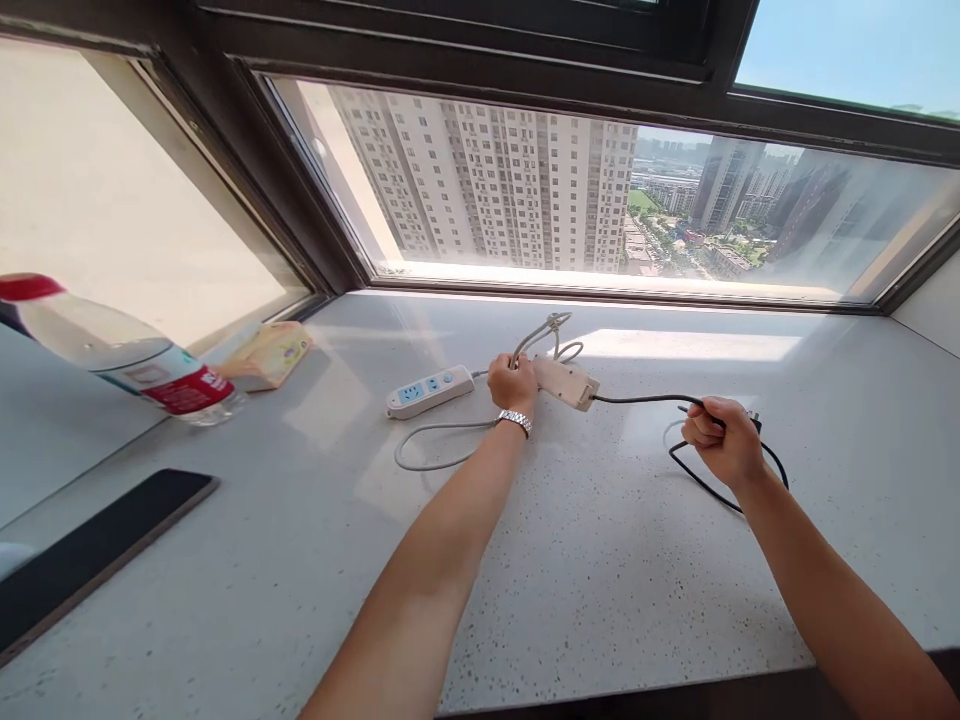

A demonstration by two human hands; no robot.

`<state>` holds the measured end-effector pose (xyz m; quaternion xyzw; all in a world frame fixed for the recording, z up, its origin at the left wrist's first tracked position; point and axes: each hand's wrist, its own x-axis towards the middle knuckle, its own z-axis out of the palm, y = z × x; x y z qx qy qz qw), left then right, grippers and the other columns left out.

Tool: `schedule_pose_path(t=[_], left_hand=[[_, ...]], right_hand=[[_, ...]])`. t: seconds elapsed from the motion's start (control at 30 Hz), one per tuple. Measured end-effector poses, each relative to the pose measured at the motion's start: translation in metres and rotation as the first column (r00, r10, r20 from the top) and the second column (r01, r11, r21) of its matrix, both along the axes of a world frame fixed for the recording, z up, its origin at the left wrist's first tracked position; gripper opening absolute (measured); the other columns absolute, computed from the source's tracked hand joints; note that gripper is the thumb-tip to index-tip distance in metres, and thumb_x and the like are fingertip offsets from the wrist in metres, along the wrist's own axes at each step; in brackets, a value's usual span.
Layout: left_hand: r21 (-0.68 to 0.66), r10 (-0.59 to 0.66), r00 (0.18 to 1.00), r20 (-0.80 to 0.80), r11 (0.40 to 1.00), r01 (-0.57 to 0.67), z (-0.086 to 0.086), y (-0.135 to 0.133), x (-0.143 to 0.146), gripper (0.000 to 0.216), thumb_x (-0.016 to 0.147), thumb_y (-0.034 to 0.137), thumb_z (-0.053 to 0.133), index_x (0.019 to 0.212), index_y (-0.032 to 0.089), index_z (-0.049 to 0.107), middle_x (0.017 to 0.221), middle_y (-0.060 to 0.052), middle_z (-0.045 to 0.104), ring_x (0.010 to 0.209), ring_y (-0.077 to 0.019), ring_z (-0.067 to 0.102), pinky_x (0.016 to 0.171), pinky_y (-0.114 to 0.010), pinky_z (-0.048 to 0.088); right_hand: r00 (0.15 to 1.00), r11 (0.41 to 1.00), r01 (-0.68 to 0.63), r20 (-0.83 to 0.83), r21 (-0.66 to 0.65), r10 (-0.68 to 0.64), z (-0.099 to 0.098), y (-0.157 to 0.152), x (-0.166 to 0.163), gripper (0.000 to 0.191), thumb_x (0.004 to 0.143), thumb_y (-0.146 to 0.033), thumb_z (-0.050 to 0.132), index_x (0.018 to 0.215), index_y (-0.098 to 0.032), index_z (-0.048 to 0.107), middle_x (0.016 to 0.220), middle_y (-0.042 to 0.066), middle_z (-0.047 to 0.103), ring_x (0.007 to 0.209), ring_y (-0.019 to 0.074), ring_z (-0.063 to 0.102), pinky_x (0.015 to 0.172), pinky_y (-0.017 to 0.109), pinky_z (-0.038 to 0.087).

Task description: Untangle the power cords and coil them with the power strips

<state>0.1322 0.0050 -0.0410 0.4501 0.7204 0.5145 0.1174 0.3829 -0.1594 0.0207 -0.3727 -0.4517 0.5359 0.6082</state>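
On a pale speckled windowsill (585,560) below a wide window (600,190), the left hand (512,384) is curled into a fist around the grey cord (442,445) of a white power strip (430,391), gripping it close to where the cord bunches into a small bundle (551,330) toward the glass. The white power strip lies flat just to the left of that hand, its blue-marked sockets facing up, and its cord runs out in a loose loop across the stone toward the person before coming back under the wrist, which wears a metal watch band (516,421). Touching the right side of the left hand lies a beige power strip (568,382), flat and angled, with a black cord (645,400) leaving its right end. The right hand (721,440) is closed tight on that black cord well to the right, knuckles up, with what seems to be the plug end (754,422) just showing past the fingers; more of the black cord hangs in a loop (720,490) beneath the hand and rests on the sill. Off to the left stand a clear plastic bottle (124,355) with a red cap and red label, a small yellow packet (271,352) beside it, and a dark flat phone (90,550) lying nearer the person
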Motion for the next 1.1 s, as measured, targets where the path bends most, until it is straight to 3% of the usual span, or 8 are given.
schedule_pose_path(t=[0.17,0.47,0.7,0.83,0.9,0.97,1.03,1.1], left_hand=[[0.023,0.077,0.997,-0.019,0.997,-0.077,0.011,0.031,-0.027,0.013,0.084,0.027,0.054,0.074,0.019,0.055,0.095,-0.011,0.06,0.092,-0.026,0.057,0.073,-0.034,0.045],[-0.018,0.144,0.987,-0.065,0.989,-0.145,0.026,0.056,-0.113,0.008,0.082,0.02,0.053,0.085,0.014,0.057,0.089,-0.013,0.06,0.093,-0.0301,0.057,0.083,-0.045,0.044],[0.006,-0.089,0.962,-0.257,0.996,0.093,0.031,0.026,-0.1,0.071,0.065,0.025,0.072,0.13,0.017,0.046,0.136,-0.015,0.045,0.128,-0.0364,0.039,0.106,-0.052,0.028],[0.027,-0.392,0.742,-0.544,0.876,0.482,0.034,-0.03,-0.055,0.06,0.076,0.034,0.062,0.132,0.018,0.049,0.139,-0.016,0.047,0.131,-0.0344,0.037,0.109,-0.05,0.024],[-0.157,-0.667,0.415,-0.618,0.623,0.766,0.029,-0.059,-0.028,0.053,0.084,0.045,0.054,0.132,0.022,0.052,0.137,-0.012,0.051,0.13,-0.0307,0.041,0.109,-0.047,0.025],[-0.338,-0.782,0.155,-0.604,0.427,0.839,0.021,-0.079,-0.006,0.054,0.086,0.057,0.051,0.132,0.03,0.054,0.146,-0.008,0.045,0.136,-0.0328,0.033,0.111,-0.052,0.02],[-0.439,-0.817,0.122,-0.563,0.421,0.794,0.013,-0.085,0.007,0.059,0.084,0.063,0.049,0.134,0.031,0.054,0.151,-0.009,0.037,0.14,-0.0372,0.025,0.111,-0.058,0.015],[-0.494,-0.833,0.189,-0.52,0.473,0.729,0.008,-0.081,0.011,0.071,0.08,0.069,0.05,0.139,0.03,0.049,0.154,-0.012,0.031,0.141,-0.0416,0.02,0.11,-0.064,0.014]], right_hand=[[0.983,0.991,0.133,0.128,-0.002,-0.132,-0.003,-0.018,0.05,0.026,0.074,-0.04,0.063,0.058,-0.019,0.06,0.044,-0.009,0.019,0.04,0.0061,0.015,0.043,0.026,0.017],[0.801,0.983,0.031,0.593,-0.181,0.084,-0.012,-0.059,0.082,0.049,0.08,-0.063,0.058,0.063,-0.017,0.061,0.049,-0.006,0.029,0.044,0.007,0.022,0.043,0.024,0.018],[0.525,0.962,-0.224,0.813,-0.155,0.253,0.011,-0.067,0.043,0.046,0.091,-0.052,0.047,0.063,-0.017,0.057,0.052,-0.006,0.028,0.047,0.0078,0.021,0.046,0.025,0.02],[0.186,0.88,-0.43,0.934,-0.2,0.303,-0.004,-0.075,-0.014,0.04,0.091,-0.034,0.051,0.055,-0.017,0.049,0.053,-0.004,0.037,0.051,0.0086,0.028,0.052,0.026,0.022],[0.046,0.855,-0.46,0.955,-0.239,0.292,-0.012,-0.079,-0.033,0.033,0.087,-0.029,0.056,0.057,-0.017,0.053,0.056,-0.001,0.048,0.054,0.0097,0.037,0.053,0.026,0.023],[0.02,0.818,-0.491,0.935,-0.299,0.354,-0.011,-0.078,-0.035,0.025,0.087,-0.029,0.056,0.065,-0.018,0.061,0.064,0.001,0.059,0.059,0.0116,0.047,0.055,0.025,0.027],[0.097,0.859,-0.413,0.923,-0.303,0.372,0.0,-0.07,-0.022,0.026,0.091,-0.036,0.05,0.079,-0.021,0.068,0.076,0.003,0.067,0.067,0.0139,0.056,0.057,0.024,0.033],[0.129,0.973,-0.094,0.966,-0.213,0.224,0.01,-0.052,0.004,0.035,0.094,-0.046,0.042,0.09,-0.022,0.068,0.084,0.006,0.069,0.072,0.0166,0.06,0.057,0.025,0.036]])
